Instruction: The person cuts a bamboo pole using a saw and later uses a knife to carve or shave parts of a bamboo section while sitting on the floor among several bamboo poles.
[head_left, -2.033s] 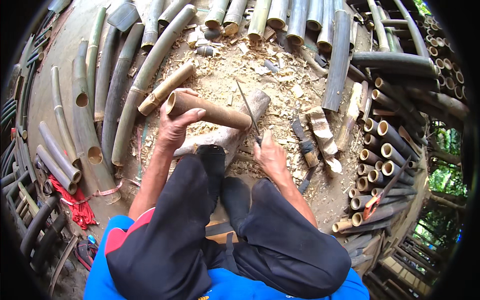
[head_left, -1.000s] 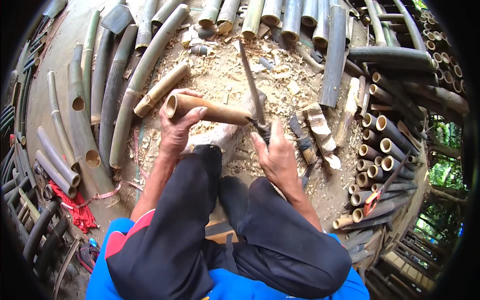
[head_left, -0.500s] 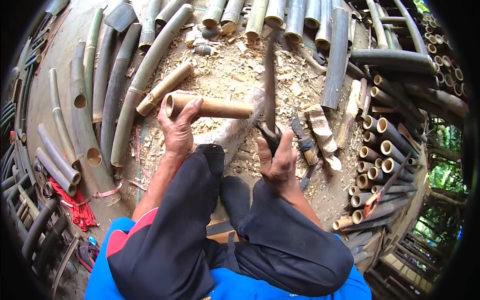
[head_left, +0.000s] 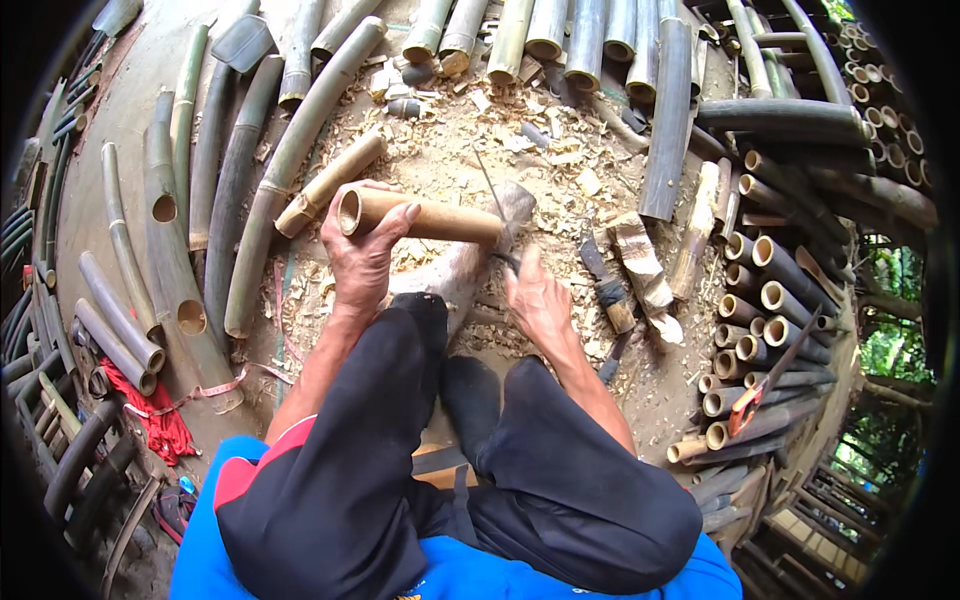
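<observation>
My left hand (head_left: 358, 255) is wrapped round a short bamboo tube (head_left: 440, 218) near its open left end, thumb along the top. The tube lies roughly level, its right end over a pale wooden block (head_left: 440, 280) on the ground. My right hand (head_left: 541, 305) is closed on the dark handle of a machete, mostly hidden by the fingers. The machete blade (head_left: 489, 186) shows nearly edge-on as a thin dark line beside the tube's right end. Whether blade and tube touch, I cannot tell.
Wood shavings (head_left: 450, 150) cover the ground ahead. Long bamboo poles (head_left: 300, 170) lie to the left, with a red cloth (head_left: 160, 415). Cut tubes (head_left: 765, 250) are stacked at the right beside an orange-handled saw (head_left: 745, 405). Another dark-handled blade (head_left: 612, 300) lies right of my hand.
My right hand has shifted slightly left and turned the machete, so its broad blade now appears thin and leans left. The tube in my left hand has tilted slightly, its right end lower.
</observation>
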